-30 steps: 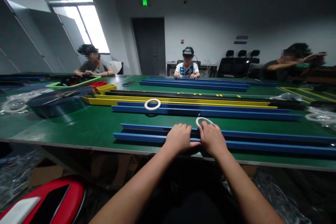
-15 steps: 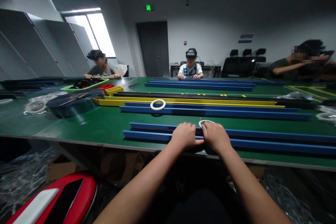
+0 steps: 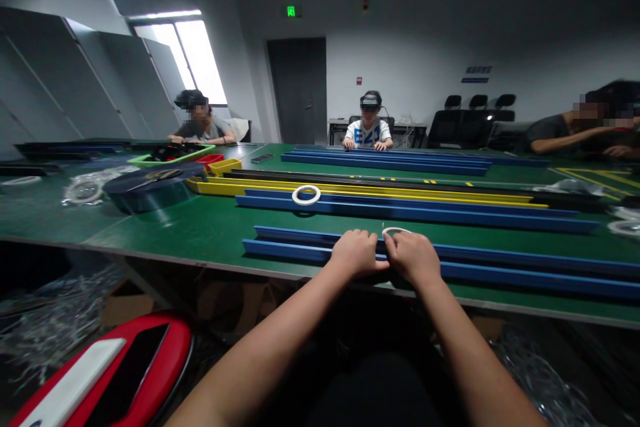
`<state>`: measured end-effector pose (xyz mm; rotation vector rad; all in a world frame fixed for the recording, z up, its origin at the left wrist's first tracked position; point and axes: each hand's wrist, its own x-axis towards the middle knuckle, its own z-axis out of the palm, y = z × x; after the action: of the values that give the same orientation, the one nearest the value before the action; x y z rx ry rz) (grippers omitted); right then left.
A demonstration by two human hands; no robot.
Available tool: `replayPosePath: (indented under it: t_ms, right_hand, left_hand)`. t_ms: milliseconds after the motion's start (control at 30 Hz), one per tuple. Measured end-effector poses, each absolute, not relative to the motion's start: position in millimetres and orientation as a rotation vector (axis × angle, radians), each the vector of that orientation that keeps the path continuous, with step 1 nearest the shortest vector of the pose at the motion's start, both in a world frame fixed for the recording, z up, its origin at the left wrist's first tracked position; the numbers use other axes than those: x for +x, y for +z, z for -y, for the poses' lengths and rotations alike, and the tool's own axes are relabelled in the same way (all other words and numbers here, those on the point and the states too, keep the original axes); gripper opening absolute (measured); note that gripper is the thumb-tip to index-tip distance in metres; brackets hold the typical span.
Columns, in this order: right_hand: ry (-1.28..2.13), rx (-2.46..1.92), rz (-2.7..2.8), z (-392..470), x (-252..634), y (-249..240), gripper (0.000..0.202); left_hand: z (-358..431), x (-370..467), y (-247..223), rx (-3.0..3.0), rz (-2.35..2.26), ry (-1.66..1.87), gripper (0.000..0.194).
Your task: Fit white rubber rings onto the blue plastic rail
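Observation:
A long blue channel rail [image 3: 285, 249] lies along the near edge of the green table [image 3: 210, 227]. My left hand [image 3: 354, 255] is closed over this rail, its fingers curled down past the upper side and its thumb stretched to the right along the near side. Just beside it, my right hand [image 3: 415, 259] is closed round a white ring-shaped tape roll [image 3: 397, 230], mostly hidden by the fingers. A thin loose end stands up from the roll. What lies under both sets of fingertips inside the channel is hidden.
A second white tape roll [image 3: 306, 195] rests on another blue rail [image 3: 425, 210], with yellow rails [image 3: 380, 195] behind. To the left are a large dark roll [image 3: 145, 190] and bagged rings [image 3: 83, 190]. A red stool [image 3: 165, 353] stands lower left. Three other people sit around the table.
The view has shifted a little, so most of the scene sits slightly farther right. My hands keep nearly the same grip and place on the rail. The person at right has moved slightly.

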<state>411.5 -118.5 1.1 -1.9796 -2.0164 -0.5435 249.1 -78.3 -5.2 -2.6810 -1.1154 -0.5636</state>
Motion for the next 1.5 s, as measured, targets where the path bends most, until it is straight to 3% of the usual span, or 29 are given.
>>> replayPosePath:
  t_ms: [1500]
  right_hand:
    - [-0.577,-2.043,1.938,120,410,-1,0.071]
  left_hand:
    - [73,246,-16,-2.680,1.120,-0.596,0.066]
